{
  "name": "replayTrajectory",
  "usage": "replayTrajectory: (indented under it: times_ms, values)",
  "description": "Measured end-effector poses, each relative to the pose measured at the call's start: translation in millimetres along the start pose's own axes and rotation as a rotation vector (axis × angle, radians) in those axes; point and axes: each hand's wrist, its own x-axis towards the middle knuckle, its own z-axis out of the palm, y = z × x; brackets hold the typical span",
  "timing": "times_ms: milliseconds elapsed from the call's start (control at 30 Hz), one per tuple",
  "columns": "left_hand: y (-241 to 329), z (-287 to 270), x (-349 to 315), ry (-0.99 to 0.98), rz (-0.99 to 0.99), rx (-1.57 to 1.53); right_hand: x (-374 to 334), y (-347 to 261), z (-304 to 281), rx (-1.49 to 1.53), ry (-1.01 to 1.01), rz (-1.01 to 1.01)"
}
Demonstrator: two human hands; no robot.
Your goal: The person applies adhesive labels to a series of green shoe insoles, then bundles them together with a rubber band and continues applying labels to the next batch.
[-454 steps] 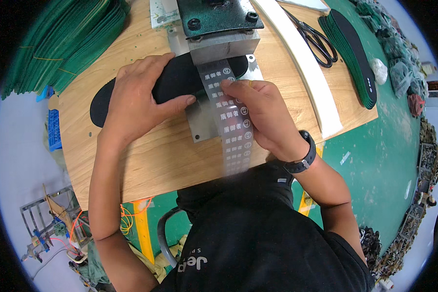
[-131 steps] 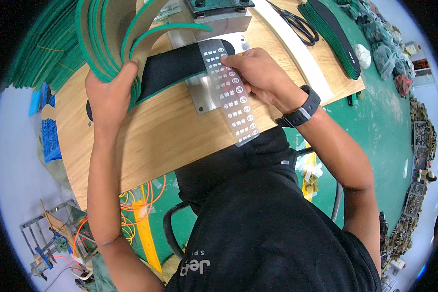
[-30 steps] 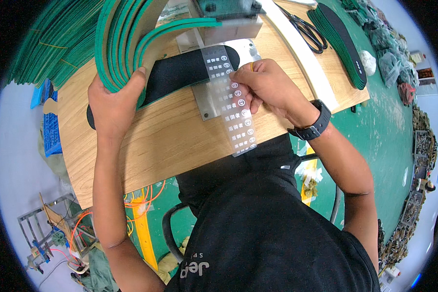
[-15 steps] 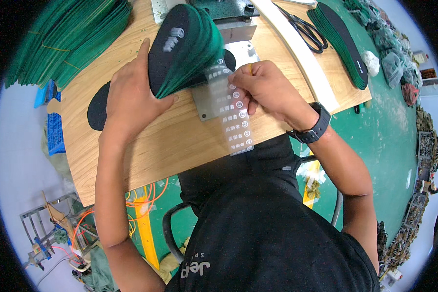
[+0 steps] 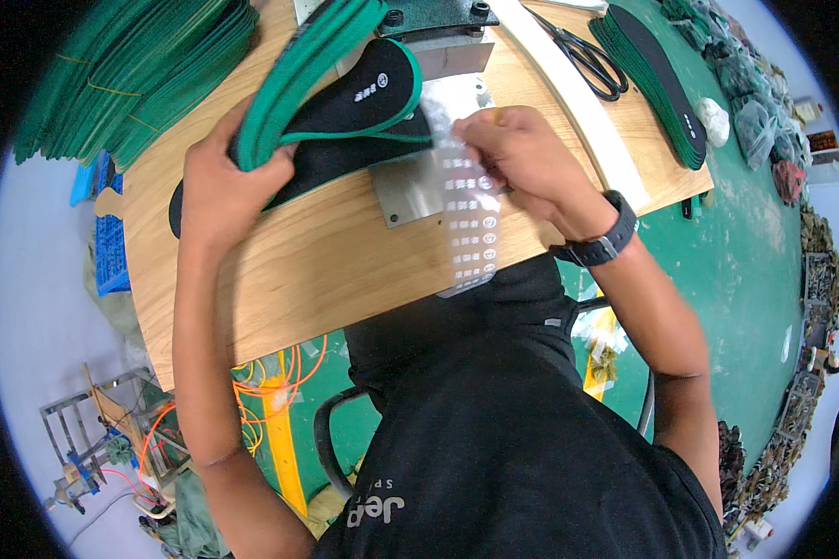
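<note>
My left hand (image 5: 224, 182) is closed around a bent stack of green-edged insoles (image 5: 294, 79), fanned upward from the wooden table. One black insole (image 5: 345, 112) with a white printed mark hangs apart from the stack, its toe end curling to the right. Beneath it another black insole (image 5: 331, 168) lies flat, partly over a metal plate (image 5: 410, 200). My right hand (image 5: 527, 163), wearing a black watch, pinches the upper part of a clear strip of white printed transfer labels (image 5: 471, 224). The strip dangles past the table's front edge toward my lap.
A metal press (image 5: 438, 42) stands behind the plate. Large banded bundles of green insoles (image 5: 130, 74) sit at the far left. To the right are a long white strip (image 5: 578, 102), black-handled scissors (image 5: 587, 65) and a smaller insole stack (image 5: 657, 93) at the table's edge.
My left hand has tilted the insole stack up and left, and one insole has separated from it. My right hand has shifted slightly right with the label strip.
</note>
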Motion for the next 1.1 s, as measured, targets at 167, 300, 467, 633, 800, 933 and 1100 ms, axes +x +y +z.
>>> replayTrajectory:
  times_ms: [167,300,467,633,800,933,1100]
  values:
    - [-15.4,-9.1,-6.3,0.228,-0.043,-0.178,11.8,-3.6,6.0,-0.258,-0.063,0.073]
    - [-21.5,-10.5,-6.2,0.265,-0.060,-0.227,13.7,-9.4,9.1,-0.345,-0.087,0.091]
    - [-20.2,-9.3,-7.3,0.267,-0.025,-0.269,20.5,-11.2,9.6,-0.374,-0.090,0.099]
    - [-17.8,-9.2,-8.8,0.279,-0.033,-0.196,18.7,-11.7,12.2,-0.434,-0.098,0.094]
    - [-19.1,-10.2,-8.0,0.263,-0.023,-0.185,20.3,-10.6,11.9,-0.426,-0.079,0.096]
    - [-20.6,-7.9,-8.4,0.263,-0.003,-0.196,20.8,-7.3,11.8,-0.405,-0.065,0.100]
    - [-15.0,-3.4,-10.5,0.248,-0.019,-0.251,21.3,-7.4,13.2,-0.384,-0.060,0.100]
